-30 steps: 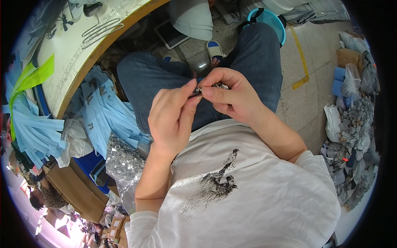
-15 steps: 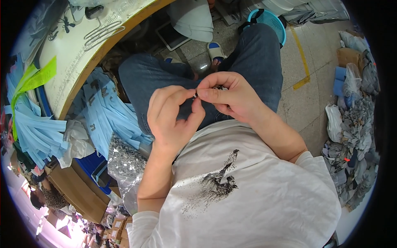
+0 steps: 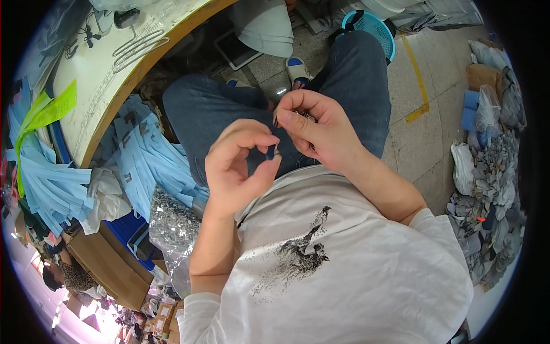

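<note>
Both of my hands are raised above my lap. My right hand (image 3: 318, 123) pinches a small dark thin piece (image 3: 275, 121) between thumb and index finger. Several small shiny metal bits (image 3: 306, 116) show inside its curled fingers. Just below and to the left, my left hand (image 3: 238, 163) has its thumb and index finger curved toward each other. A tiny sliver seems to sit between those two fingertips, too small to name. The hands are close but apart.
At left stands a pale table (image 3: 97, 86) with a bent metal rod (image 3: 137, 51). Light blue strips (image 3: 152, 157) hang beside my leg, near a clear bag of silvery pieces (image 3: 172, 223). A turquoise basket (image 3: 378, 28) stands by my knee; grey scraps (image 3: 492, 183) are heaped at right.
My hands, whose fingertips met around a small piece, have come apart. The left fingertips have dropped a little and the right hand has risen slightly, keeping the dark piece.
</note>
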`<move>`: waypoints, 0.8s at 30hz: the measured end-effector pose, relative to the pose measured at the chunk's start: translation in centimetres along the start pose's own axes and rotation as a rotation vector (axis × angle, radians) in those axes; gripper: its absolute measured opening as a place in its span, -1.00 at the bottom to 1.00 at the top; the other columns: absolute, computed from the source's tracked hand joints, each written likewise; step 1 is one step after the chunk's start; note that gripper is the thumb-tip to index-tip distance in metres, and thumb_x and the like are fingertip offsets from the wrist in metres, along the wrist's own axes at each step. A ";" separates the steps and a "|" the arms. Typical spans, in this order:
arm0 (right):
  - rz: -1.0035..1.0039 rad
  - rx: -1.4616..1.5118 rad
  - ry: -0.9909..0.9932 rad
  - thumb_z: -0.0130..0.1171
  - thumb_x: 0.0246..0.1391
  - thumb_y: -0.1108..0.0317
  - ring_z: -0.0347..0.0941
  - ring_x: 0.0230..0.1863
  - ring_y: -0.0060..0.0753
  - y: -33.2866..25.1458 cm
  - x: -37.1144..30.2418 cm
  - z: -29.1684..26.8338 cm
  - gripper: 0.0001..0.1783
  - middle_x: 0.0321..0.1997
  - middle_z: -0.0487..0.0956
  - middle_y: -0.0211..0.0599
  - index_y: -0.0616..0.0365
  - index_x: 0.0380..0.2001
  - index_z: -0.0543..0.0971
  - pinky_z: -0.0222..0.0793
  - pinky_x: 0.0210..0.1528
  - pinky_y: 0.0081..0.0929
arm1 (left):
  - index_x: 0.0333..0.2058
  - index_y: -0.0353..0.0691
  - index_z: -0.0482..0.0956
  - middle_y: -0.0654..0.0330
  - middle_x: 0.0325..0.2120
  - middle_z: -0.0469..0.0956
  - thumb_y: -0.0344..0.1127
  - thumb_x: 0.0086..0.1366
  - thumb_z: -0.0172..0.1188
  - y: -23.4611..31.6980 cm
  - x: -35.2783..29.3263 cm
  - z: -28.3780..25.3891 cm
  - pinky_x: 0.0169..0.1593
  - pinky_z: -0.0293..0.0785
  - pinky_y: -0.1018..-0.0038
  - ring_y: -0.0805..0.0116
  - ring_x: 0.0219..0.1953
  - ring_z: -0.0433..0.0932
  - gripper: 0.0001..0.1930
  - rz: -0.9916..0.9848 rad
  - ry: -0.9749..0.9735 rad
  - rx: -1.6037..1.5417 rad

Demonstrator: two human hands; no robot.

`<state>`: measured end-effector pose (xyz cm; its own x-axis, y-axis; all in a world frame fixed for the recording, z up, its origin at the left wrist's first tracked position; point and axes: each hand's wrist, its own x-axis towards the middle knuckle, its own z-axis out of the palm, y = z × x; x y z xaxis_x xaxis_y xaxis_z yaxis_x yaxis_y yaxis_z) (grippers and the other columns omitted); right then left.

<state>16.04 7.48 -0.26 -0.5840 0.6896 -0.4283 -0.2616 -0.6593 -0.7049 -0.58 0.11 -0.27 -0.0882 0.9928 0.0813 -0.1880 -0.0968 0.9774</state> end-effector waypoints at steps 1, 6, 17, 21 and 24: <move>0.000 -0.001 -0.001 0.18 0.19 0.36 0.19 -0.70 -0.84 0.0 0.0 0.0 -0.85 -0.50 0.48 -0.54 0.21 -0.24 0.52 -0.01 -0.72 -0.80 | -0.25 -0.39 0.53 0.16 -0.32 0.49 -0.74 -0.03 0.23 0.2 0.0 -0.1 -0.23 0.36 0.66 0.49 -0.33 0.42 -0.69 0.007 -0.049 -0.075; 0.000 0.000 -0.058 0.20 0.18 0.37 0.17 -0.69 -0.86 -0.4 -0.3 -0.1 -0.85 -0.57 0.43 -0.60 0.20 -0.23 0.54 -0.02 -0.71 -0.79 | -0.22 -0.39 0.55 0.20 -0.34 0.49 -0.70 0.03 0.29 0.5 -0.4 0.3 -0.26 0.34 0.66 0.53 -0.35 0.41 -0.70 -0.161 0.124 -0.003; -0.116 -0.211 -0.145 0.20 0.19 0.33 0.21 -0.61 -0.86 -0.2 -0.4 -0.1 -0.84 -0.49 0.46 -0.58 0.20 -0.27 0.56 0.07 -0.62 -0.80 | -0.30 -0.32 0.59 0.30 -0.43 0.46 -0.67 0.02 0.35 0.0 -0.2 -0.8 -0.35 0.30 0.70 0.61 -0.45 0.37 -0.75 -0.182 0.088 0.069; -0.085 -0.266 -0.138 0.19 0.19 0.36 0.19 -0.61 -0.86 -0.5 -0.4 -0.1 -0.85 -0.44 0.45 -0.56 0.21 -0.26 0.53 0.04 -0.64 -0.80 | -0.29 -0.34 0.56 0.29 -0.42 0.45 -0.75 0.08 0.24 0.3 -0.3 -0.5 -0.32 0.35 0.71 0.61 -0.42 0.40 -0.76 -0.168 0.064 0.081; -0.054 -0.302 -0.142 0.23 0.16 0.36 0.20 -0.61 -0.85 -0.7 -0.2 0.0 -0.84 -0.46 0.45 -0.58 0.20 -0.26 0.53 0.07 -0.62 -0.79 | -0.28 -0.34 0.56 0.29 -0.42 0.47 -0.76 0.08 0.24 0.2 -0.2 -0.6 -0.33 0.35 0.71 0.62 -0.43 0.42 -0.75 -0.168 0.075 0.108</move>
<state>16.34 7.78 0.37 -0.6821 0.6588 -0.3174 -0.0684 -0.4897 -0.8692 -1.18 -0.17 -0.20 -0.1380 0.9858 -0.0957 -0.1005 0.0821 0.9915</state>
